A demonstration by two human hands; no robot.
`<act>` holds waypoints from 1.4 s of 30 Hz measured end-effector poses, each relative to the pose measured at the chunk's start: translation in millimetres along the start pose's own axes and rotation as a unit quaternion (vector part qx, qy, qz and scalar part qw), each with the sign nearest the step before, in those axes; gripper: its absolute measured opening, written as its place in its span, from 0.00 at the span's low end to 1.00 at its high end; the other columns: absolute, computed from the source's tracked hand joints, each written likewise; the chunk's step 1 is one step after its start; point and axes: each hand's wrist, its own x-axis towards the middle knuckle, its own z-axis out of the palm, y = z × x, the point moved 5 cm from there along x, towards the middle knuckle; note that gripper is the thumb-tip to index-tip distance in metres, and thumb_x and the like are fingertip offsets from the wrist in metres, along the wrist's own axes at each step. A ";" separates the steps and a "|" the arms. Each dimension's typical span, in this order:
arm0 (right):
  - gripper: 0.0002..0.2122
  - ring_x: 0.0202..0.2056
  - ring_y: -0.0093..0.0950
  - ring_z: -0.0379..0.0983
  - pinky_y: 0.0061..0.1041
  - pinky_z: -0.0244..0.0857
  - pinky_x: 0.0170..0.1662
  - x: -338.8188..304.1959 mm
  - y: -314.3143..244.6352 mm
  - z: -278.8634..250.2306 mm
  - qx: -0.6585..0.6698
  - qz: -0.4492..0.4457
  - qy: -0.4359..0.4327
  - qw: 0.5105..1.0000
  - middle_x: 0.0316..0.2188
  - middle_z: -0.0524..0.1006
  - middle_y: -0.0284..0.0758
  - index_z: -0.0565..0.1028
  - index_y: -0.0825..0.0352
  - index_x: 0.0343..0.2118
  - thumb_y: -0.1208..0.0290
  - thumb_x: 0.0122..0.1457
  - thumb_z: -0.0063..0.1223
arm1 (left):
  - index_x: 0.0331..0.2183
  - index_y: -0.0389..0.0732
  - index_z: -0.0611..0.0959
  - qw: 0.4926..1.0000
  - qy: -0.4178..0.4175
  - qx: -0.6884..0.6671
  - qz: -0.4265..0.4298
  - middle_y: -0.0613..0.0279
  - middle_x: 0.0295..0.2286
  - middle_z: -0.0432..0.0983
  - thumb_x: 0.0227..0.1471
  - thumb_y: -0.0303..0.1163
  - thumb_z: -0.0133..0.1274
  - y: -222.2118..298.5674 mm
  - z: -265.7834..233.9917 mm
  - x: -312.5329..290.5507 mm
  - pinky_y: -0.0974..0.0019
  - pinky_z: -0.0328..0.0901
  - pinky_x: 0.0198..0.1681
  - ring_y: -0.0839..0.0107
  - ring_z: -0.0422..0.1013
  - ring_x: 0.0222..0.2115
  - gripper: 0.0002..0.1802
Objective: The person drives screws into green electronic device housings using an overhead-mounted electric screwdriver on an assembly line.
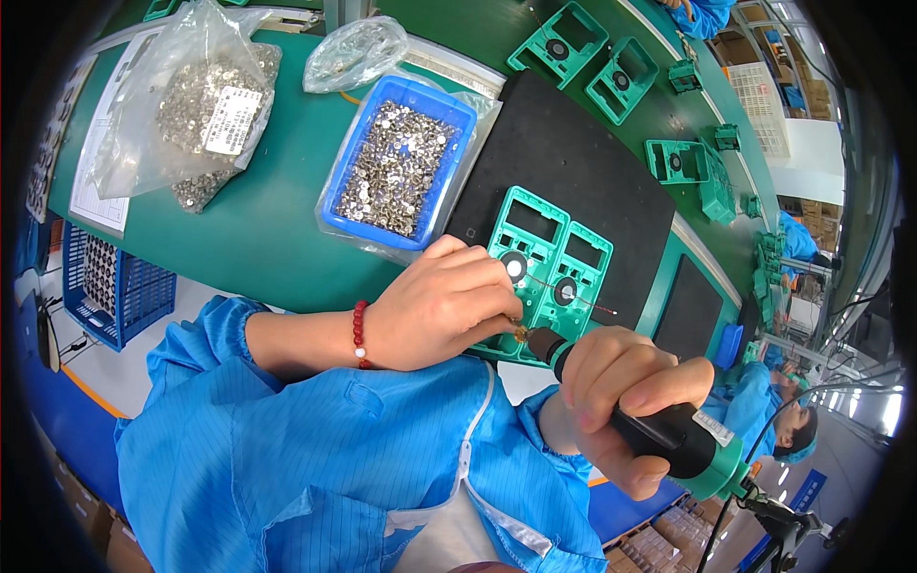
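My right hand (630, 396) is wrapped round a black and green electric screwdriver (673, 439), its tip pointing left. Just ahead of that tip, the fingers of my left hand (449, 301) are pinched together; a small yellowish metallic bit shows there, too small to name. Both hands are over the near end of two green plastic housings (585, 272) lying side by side on a black mat (573, 153). Each housing carries a round black speaker (565, 290), and thin wires run across them. My left fingers hide part of the left housing.
Left of the mat, a blue tray (346, 205) holds many small metal screws. Clear bags, one with metal parts (215, 105), lie farther left. More green housings (621, 81) stand along the line at right. A co-worker in blue (755, 401) sits at right. A blue crate (143, 296) stands at left.
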 end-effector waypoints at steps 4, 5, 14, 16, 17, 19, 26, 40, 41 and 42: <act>0.24 0.17 0.24 0.68 0.23 0.61 0.20 -0.3 1.2 0.3 -0.006 -0.001 -0.006 1.000 0.19 0.73 0.33 0.67 0.69 0.39 0.54 0.56 0.64 | 0.31 0.45 0.82 1.000 0.010 0.012 0.009 0.72 0.30 0.75 0.41 0.27 0.66 0.3 0.3 -0.6 0.66 0.57 0.39 0.72 0.70 0.34 0.11; 0.24 0.17 0.24 0.68 0.23 0.61 0.20 -0.1 1.2 1.0 -0.006 -0.001 -0.006 1.000 0.19 0.73 0.33 0.67 0.69 0.39 0.54 0.56 0.64 | 0.30 0.45 0.82 1.000 0.011 0.012 0.012 0.72 0.30 0.74 0.40 0.27 0.66 0.4 0.1 -1.0 0.66 0.57 0.39 0.71 0.70 0.34 0.11; 0.23 0.18 0.24 0.67 0.23 0.61 0.21 -1.9 0.9 2.1 -0.006 0.004 0.024 1.000 0.19 0.73 0.34 0.67 0.69 0.40 0.54 0.57 0.63 | 0.30 0.45 0.81 1.000 0.021 0.011 0.014 0.72 0.30 0.74 0.38 0.27 0.67 0.4 2.1 -1.5 0.65 0.57 0.38 0.70 0.70 0.33 0.13; 0.24 0.18 0.24 0.66 0.23 0.60 0.22 -2.7 1.7 0.8 -0.002 0.020 0.035 0.999 0.19 0.72 0.35 0.66 0.69 0.40 0.54 0.57 0.64 | 0.30 0.44 0.81 1.000 0.018 0.018 0.011 0.71 0.30 0.74 0.38 0.28 0.67 1.2 0.3 -1.1 0.65 0.57 0.38 0.70 0.70 0.33 0.14; 0.24 0.18 0.24 0.66 0.23 0.60 0.22 -2.3 2.5 1.5 -0.003 0.019 0.036 0.999 0.19 0.72 0.35 0.66 0.69 0.40 0.54 0.57 0.64 | 0.31 0.44 0.81 1.000 0.015 0.026 0.007 0.70 0.30 0.74 0.38 0.29 0.68 1.6 -1.2 -0.9 0.65 0.58 0.38 0.69 0.70 0.33 0.14; 0.24 0.18 0.23 0.64 0.23 0.59 0.22 -2.1 3.2 -5.2 -0.045 -0.002 0.121 0.992 0.19 0.71 0.35 0.65 0.69 0.40 0.54 0.57 0.63 | 0.31 0.43 0.80 0.998 0.033 0.043 -0.029 0.68 0.30 0.75 0.38 0.31 0.68 -0.1 -6.8 0.2 0.64 0.58 0.37 0.69 0.70 0.33 0.15; 0.20 0.16 0.21 0.59 0.22 0.51 0.19 7.5 35.1 -10.0 -0.113 0.001 0.103 0.988 0.17 0.67 0.34 0.65 0.68 0.40 0.52 0.63 0.49 | 0.34 0.37 0.80 0.968 -0.060 0.156 0.187 0.50 0.46 0.76 0.45 0.43 0.58 10.6 25.6 -21.3 0.62 0.65 0.53 0.61 0.72 0.47 0.19; 0.17 0.14 0.21 0.59 0.22 0.53 0.18 15.0 78.1 -13.0 -0.129 0.048 0.122 0.983 0.15 0.66 0.34 0.66 0.68 0.37 0.55 0.63 0.48 | 0.42 0.26 0.80 0.961 -0.132 0.214 0.118 0.41 0.54 0.69 0.47 0.47 0.57 -13.1 32.6 -27.1 0.55 0.55 0.64 0.54 0.63 0.58 0.31; 0.17 0.15 0.21 0.59 0.22 0.53 0.18 15.0 80.7 -13.9 -0.111 0.043 0.119 0.986 0.15 0.66 0.34 0.66 0.68 0.37 0.55 0.63 0.48 | 0.42 0.26 0.80 0.960 -0.135 0.215 0.118 0.41 0.54 0.68 0.47 0.48 0.57 -14.0 32.4 -28.3 0.55 0.54 0.64 0.54 0.63 0.58 0.31; 0.17 0.15 0.21 0.59 0.22 0.53 0.18 14.3 83.5 -15.1 -0.095 0.038 0.116 0.988 0.15 0.66 0.34 0.66 0.68 0.37 0.55 0.63 0.48 | 0.42 0.27 0.80 0.959 -0.138 0.216 0.118 0.41 0.54 0.68 0.48 0.48 0.56 -14.7 32.8 -29.1 0.55 0.54 0.65 0.54 0.63 0.59 0.31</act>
